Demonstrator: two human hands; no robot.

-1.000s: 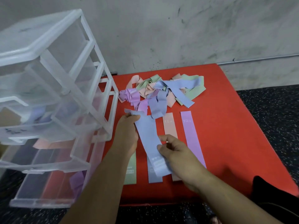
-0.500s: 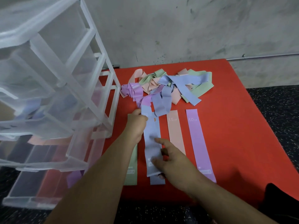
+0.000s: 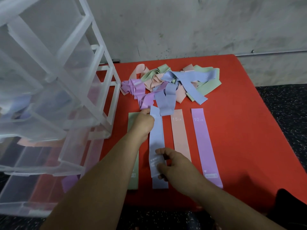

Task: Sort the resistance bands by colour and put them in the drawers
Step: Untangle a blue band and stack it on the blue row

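Flat pale blue band, white print, both ends pinched

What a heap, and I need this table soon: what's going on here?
A person is sorting flat stretchy bands on the red table. The left hand pinches the top end of a blue band and the right hand grips its lower end, over a second blue band lying in a row with a green strip, a pink strip and a purple strip. A tangled pile of mixed bands lies behind. The clear plastic drawer unit at left already holds some bands.
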